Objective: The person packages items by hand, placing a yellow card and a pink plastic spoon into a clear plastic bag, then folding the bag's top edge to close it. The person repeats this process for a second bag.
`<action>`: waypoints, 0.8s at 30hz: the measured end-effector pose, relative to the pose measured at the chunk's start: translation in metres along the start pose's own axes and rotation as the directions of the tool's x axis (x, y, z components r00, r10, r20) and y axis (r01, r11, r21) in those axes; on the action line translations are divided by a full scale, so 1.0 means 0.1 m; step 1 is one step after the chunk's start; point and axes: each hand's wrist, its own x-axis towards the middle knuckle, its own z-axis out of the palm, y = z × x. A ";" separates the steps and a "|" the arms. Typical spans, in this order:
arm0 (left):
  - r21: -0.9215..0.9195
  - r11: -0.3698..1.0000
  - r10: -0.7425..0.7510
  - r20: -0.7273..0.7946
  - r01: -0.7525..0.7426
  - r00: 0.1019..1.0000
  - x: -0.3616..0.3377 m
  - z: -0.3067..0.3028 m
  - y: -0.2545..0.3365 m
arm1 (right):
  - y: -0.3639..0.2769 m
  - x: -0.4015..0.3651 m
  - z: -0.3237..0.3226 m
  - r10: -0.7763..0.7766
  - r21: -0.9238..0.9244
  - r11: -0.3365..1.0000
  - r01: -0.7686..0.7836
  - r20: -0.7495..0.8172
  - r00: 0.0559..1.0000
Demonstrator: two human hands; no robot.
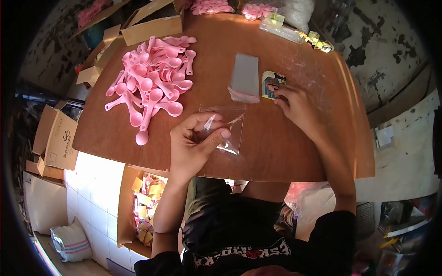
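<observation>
Pinching, with the fingers [207,117] and thumb of the left hand [189,140], a clear plastic bag [235,131] over the near half of the brown table [285,152]; not telling, for glare on the transparent film, whether with fingertips inside it or behind. Reaching with the right hand [296,106], thumb and fingers bent, to a small printed card [270,83] beyond the bag and to its right; covering the lower right part, and not showing whether gripping or only touching. Showing just left of the card a stack of flat clear sleeves [245,73], and beyond the right hand some crumpled film [301,69], too transparent for tracing its outline. Displaying on the left a heap of pink spoons [152,85], overlapping too thickly for counting. Bordering the far edge with clear packets [281,31], yellow pieces [320,44] too small for reading, and pink bundles [212,6] cut off by the top of the view. Placing at the far left corner an open carton [154,28], contents hidden. Exposing below the table edge a lower box [125,202] of mixed packets [146,202], partly hidden by the left forearm [165,207]. Setting farther out, on the left, a printed carton [62,140] and a white sack [71,241]; blurring at lower right a dim clutter [405,225].
</observation>
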 end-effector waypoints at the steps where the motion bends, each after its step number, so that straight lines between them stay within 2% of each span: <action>1: -0.002 1.000 -0.001 -0.002 0.001 1.000 0.01 0.00 0.00 | 0.01 -0.02 0.00 0.054 0.083 0.995 -0.058 0.050 0.997; 2: -0.032 0.999 -0.021 -0.014 0.020 1.000 0.03 -0.01 0.00 | 0.04 -0.02 -0.02 0.054 0.082 0.995 -0.058 0.053 0.997; 4: -0.080 0.993 -0.096 -0.049 0.092 0.994 0.06 0.00 0.03 | 0.10 0.00 -0.06 -0.124 0.072 0.989 0.130 -0.071 0.990; 5: -0.084 0.992 -0.095 -0.057 0.090 0.994 0.08 -0.01 0.02 | 0.01 0.03 -0.14 -0.132 0.071 0.988 0.136 -0.066 0.989; 7: 0.038 0.995 -0.092 -0.087 0.095 0.992 0.11 -0.04 -0.02 | -0.25 0.05 -0.38 -0.090 -0.073 0.995 0.075 -0.230 0.969; 8: 0.048 0.992 -0.116 -0.094 0.121 0.989 0.13 -0.04 0.02 | -0.37 0.03 -0.43 -0.100 -0.073 0.994 0.086 -0.225 0.969; 9: 0.045 0.992 -0.112 -0.106 0.117 0.988 0.14 -0.04 0.02 | -0.50 -0.01 -0.47 0.047 0.238 0.970 0.038 -0.340 0.939; 10: 0.068 0.989 -0.125 -0.096 0.132 0.987 0.16 -0.05 0.02 | -0.62 -0.04 -0.52 0.222 0.530 0.847 0.024 -0.395 0.891; 13: 0.064 0.987 -0.142 -0.047 0.144 0.989 0.16 -0.01 0.03 | -0.91 -0.10 -0.68 0.196 0.633 0.766 0.110 -0.394 0.898; 14: 0.038 0.989 -0.142 -0.002 0.142 0.990 0.16 0.01 0.04 | -0.93 -0.08 -0.67 0.197 0.633 0.766 0.110 -0.394 0.898; 16: 0.031 0.989 -0.144 0.048 0.143 0.988 0.14 0.07 0.08 | -0.98 -0.05 -0.65 0.066 0.551 0.813 0.187 -0.407 0.911; 17: 0.024 0.990 -0.143 0.094 0.142 0.985 0.12 0.09 0.10 | -0.99 -0.02 -0.63 0.067 0.551 0.813 0.187 -0.408 0.911; 18: 0.092 0.988 -0.132 0.103 0.123 0.986 0.11 0.10 0.11 | -1.01 0.02 -0.61 0.072 0.564 0.805 0.184 -0.402 0.913; 20: 0.117 0.988 -0.117 0.106 0.105 0.987 0.10 0.09 0.14 | -1.01 0.09 -0.63 0.071 0.579 0.793 0.190 -0.397 0.915; 22: 0.141 0.986 -0.106 0.105 0.090 0.989 0.10 0.07 0.16 | -0.99 0.15 -0.71 -0.042 0.524 0.845 0.109 -0.137 0.990; 24: 0.148 0.976 -0.187 0.168 0.163 0.968 0.10 0.04 0.21 | -1.01 0.15 -0.68 -0.056 0.550 0.828 0.112 -0.119 0.991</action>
